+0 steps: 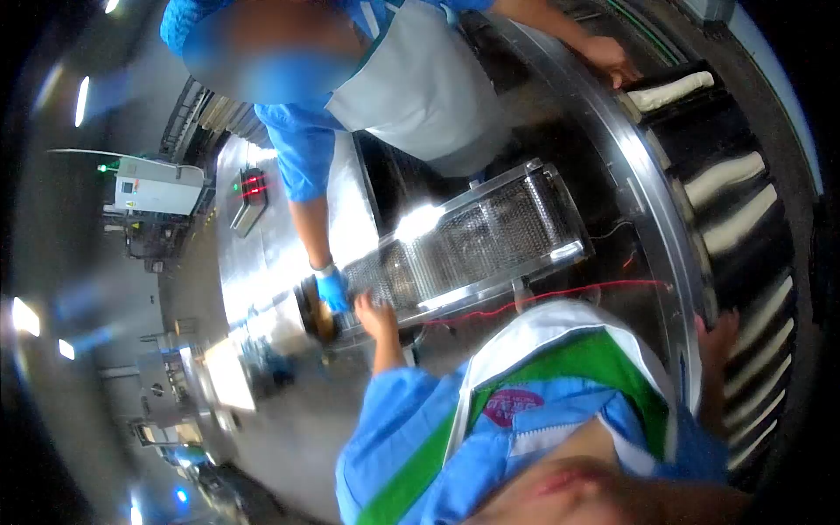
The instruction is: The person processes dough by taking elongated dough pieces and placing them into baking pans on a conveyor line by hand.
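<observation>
My left hand reaches to the near end of a metal mesh conveyor, its fingers apart, close to a co-worker's blue-gloved hand. Nothing shows in my left hand. At the right, my right hand is at the edge of a dark grooved tray that holds several long pale dough strips. That hand is blurred and its grip cannot be made out. The co-worker's other hand rests near the tray's far end, by another dough strip.
A co-worker in a white apron stands across the conveyor. A curved metal rail runs beside the tray. At the left are a steel table, a small device with red digits and a white control box. A red cord crosses below the conveyor.
</observation>
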Demonstrator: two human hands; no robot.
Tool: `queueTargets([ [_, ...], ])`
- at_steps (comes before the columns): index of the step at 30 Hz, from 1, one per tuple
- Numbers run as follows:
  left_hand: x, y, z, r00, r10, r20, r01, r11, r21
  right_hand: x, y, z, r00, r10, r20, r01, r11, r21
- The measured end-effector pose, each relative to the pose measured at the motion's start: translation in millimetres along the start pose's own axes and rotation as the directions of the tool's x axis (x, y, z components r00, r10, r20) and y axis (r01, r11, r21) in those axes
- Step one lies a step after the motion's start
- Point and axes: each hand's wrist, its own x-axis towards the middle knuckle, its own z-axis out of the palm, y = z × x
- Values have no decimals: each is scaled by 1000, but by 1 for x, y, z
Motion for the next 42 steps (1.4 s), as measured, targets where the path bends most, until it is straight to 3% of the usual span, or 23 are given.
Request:
queueTargets([
  [2, 0, -24, -6, 988, -95, -123, 93, 995, -20, 1, -8, 4, 1000, 3, 28, -1, 999, -52],
  [9, 34, -97, 8, 979, -189, -72, 191, 981, 27, 1, -96, -36, 972, 107, 209, -101, 994, -36],
  [13, 32, -116, 15, 981, -173, -89, 178, 983, 50, 13, -106, -19, 994, 12, 107, -9, 1000, -22],
  [15, 33, -123, 16, 973, -230, -25, 231, 971, 59, 18, -101, 1, 991, -84, -101, 89, 995, 42],
  [21, 70, -153, 25, 963, -256, 82, 250, 965, 81, 12, -140, -4, 997, -63, 37, 64, 998, -24],
  [25, 75, -150, 25, 952, -299, 57, 293, 951, 98, 14, -162, -12, 998, -61, 27, 62, 998, -28],
  [27, 79, -151, 27, 971, -233, 44, 228, 968, 105, 14, -163, -11, 997, -66, 31, 68, 996, -54],
  [32, 85, -143, 23, 979, -199, 45, 190, 970, 149, 28, -162, 7, 983, -147, -110, 144, 989, -36],
  [42, 90, -165, 43, 982, -186, -17, 187, 972, 139, 43, -203, 0, 987, -138, -86, 141, 989, 33],
])
